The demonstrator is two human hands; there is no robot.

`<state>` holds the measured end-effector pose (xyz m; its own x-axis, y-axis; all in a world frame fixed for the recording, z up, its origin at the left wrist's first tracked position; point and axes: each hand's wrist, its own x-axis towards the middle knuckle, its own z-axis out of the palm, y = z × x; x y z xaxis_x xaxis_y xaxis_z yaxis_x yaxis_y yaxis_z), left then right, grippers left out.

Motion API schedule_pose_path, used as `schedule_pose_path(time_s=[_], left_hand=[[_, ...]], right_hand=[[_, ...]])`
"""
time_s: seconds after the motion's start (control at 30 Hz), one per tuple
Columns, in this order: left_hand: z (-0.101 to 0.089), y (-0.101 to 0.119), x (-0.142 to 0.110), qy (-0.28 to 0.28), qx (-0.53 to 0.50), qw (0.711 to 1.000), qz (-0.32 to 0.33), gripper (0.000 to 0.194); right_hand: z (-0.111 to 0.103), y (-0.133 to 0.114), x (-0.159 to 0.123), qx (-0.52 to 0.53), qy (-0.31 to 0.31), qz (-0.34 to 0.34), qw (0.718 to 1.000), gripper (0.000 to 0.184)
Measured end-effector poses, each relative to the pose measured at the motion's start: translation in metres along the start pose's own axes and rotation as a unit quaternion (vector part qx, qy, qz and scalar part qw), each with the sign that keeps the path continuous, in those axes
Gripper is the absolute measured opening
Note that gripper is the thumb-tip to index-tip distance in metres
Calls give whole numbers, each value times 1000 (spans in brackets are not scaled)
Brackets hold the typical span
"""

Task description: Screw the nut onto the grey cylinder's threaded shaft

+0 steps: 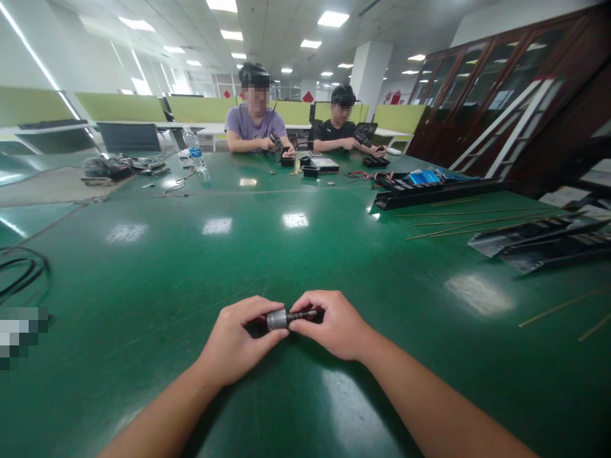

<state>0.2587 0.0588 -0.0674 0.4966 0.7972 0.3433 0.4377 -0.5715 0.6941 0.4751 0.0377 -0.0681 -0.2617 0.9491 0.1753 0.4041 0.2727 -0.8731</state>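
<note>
One metal cylinder [277, 320] with one ribbed shaft [301, 315] is held between two hands over the near part of the green desk [191, 267]. The left hand [238, 334] has its fingers closed on the cylinder; the right hand [337, 324] pinches the shaft — narrow, near where it meets the cylinder. The step in hand looks like working these parts at their join; the next move probably calls for a steady left hold and fine control on the right. Two co-workers [255, 124] sit opposite, with two drill-like tools [363, 138] and one water bottle [195, 151] nearby. Thin rods [563, 308] lie rightward — at least six.
</note>
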Motion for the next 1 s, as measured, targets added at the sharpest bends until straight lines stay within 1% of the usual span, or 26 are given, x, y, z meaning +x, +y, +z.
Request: schedule_pose_path(time_s=[0.37,0.6,1.0], left_hand=[[-3,0,-2,16,-2,1000,7,25],[-3,1,-2,34,-6,999,15,26],[-4,1,-4,41,-11,999,14,25]], right_hand=[[-2,-4,0,-2,1,7,1000,9],[-4,-6,-2,-23,7,-6,1000,9],[-6,-6,-2,-30,21,-13,999,9]])
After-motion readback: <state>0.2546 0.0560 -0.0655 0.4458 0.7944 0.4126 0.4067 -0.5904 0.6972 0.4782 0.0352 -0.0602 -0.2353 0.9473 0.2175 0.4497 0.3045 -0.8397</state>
